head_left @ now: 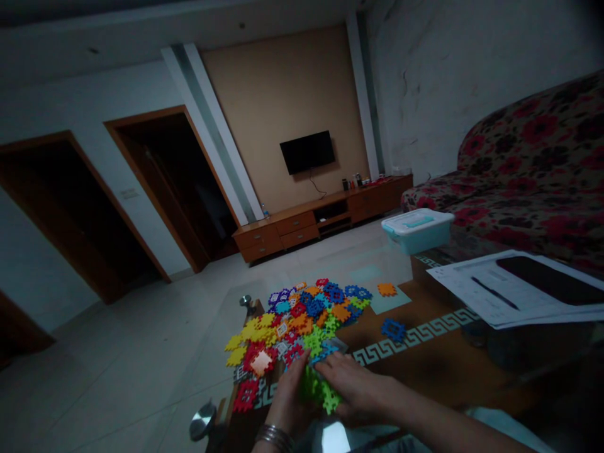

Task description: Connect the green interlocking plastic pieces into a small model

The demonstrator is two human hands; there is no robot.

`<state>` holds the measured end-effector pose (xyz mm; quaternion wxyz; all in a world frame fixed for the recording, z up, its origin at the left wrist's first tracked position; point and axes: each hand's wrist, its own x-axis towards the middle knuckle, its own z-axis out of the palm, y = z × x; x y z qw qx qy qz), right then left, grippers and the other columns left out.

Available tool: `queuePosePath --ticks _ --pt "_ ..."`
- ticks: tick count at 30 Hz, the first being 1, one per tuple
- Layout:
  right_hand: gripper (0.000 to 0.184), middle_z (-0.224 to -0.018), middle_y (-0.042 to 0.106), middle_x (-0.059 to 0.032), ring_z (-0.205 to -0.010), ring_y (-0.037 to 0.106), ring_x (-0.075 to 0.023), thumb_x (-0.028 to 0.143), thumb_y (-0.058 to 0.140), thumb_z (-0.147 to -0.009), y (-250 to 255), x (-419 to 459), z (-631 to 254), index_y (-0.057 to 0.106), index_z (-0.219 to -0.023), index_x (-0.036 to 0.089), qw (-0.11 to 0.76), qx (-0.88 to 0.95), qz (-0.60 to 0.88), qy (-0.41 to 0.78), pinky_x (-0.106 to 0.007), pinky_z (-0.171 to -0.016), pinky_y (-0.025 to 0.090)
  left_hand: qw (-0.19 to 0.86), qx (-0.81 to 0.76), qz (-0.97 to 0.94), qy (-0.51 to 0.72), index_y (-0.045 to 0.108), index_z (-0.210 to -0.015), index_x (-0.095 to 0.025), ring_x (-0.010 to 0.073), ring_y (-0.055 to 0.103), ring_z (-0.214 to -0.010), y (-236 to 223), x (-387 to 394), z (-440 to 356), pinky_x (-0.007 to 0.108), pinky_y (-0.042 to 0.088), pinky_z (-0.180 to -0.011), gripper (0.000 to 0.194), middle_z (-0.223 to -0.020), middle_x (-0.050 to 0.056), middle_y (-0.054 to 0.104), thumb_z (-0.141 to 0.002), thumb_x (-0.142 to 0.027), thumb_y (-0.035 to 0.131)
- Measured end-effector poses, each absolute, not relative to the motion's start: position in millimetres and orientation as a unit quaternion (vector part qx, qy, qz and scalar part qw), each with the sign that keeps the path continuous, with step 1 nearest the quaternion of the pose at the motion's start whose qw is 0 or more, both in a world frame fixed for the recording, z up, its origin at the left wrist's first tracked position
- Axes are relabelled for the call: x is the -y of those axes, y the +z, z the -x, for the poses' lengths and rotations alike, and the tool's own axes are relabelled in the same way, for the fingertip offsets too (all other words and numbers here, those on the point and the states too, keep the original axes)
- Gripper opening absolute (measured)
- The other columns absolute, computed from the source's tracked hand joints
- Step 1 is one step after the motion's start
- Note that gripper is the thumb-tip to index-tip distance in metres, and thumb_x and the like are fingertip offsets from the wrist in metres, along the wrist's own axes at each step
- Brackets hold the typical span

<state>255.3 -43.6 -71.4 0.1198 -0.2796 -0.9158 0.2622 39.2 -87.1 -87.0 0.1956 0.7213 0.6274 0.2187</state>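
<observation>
Dim living room with pale floor tiles (117, 371), a tan feature wall (264, 107), a flat black wall-mounted television (307, 152) above a low wooden drawer cabinet (302, 220), and a red-flowered fabric sofa (533, 151) along the right. Two dark doorways off to the left. In the foreground, a glass-topped coffee table (410, 352) over a brown panel with a cream meander border — and on it, a wide heap of multicoloured interlocking plastic puzzle pieces (297, 321), red, yellow, orange, blue, purple and green, reaching to the near edge. Just off the heap, one orange gear-shaped piece (387, 289) and one blue gear-shaped piece (393, 329). Farther right, white printed papers (476, 283) under a slim black pen (495, 293) and a dark flat slab (552, 280); at the far corner, a teal lidded plastic box (418, 231).

Left hand (287, 402), metal bangles (274, 437) at the wrist, curled against a bright green interlocking plastic cluster (318, 390) at the heap's near end — apparently grasping it. Right hand (353, 387) palm-down across the same cluster, fingers extended toward the heap; clenched or merely resting, impossible to tell.
</observation>
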Motion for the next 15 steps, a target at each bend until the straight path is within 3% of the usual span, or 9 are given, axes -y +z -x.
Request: queuePosePath --ticks 4,8,15 --pt "0.065 -0.121 0.056 -0.0175 -0.111 0.052 -0.0355 0.025 0.074 -0.067 -70 39 -259 0.051 -0.128 0.015 0.102 0.922 0.287 0.238 -0.051 -0.097 0.043 0.180 -0.668 -0.710 0.132 0.040 -0.145 -0.014 0.0287 0.045 -0.135 -88 85 -39 0.041 0.036 -0.113 0.088 -0.147 0.014 0.049 -0.059 -0.014 0.058" --pt "0.075 -0.123 0.055 -0.0174 -0.113 0.051 -0.0375 0.020 0.079 -0.060 -74 31 -264 0.051 -0.130 0.018 0.069 0.927 0.304 0.209 -0.052 -0.096 0.042 0.178 -0.702 -0.685 0.081 0.040 -0.145 -0.017 0.0260 0.045 -0.134 -90 84 -33 0.036 0.037 -0.111 0.090 -0.145 0.011 0.051 -0.057 -0.014 0.059" --pt "0.072 -0.126 0.056 -0.0172 -0.114 0.051 -0.0367 0.024 0.076 -0.068 -73 27 -276 0.049 -0.134 0.021 0.083 0.929 0.295 0.208 -0.049 -0.097 0.040 0.201 -0.679 -0.689 0.154 0.049 -0.139 -0.021 0.0226 0.048 -0.131 -90 86 -31 0.033 0.036 -0.112 0.089 -0.141 0.009 0.056 -0.052 -0.005 0.060"
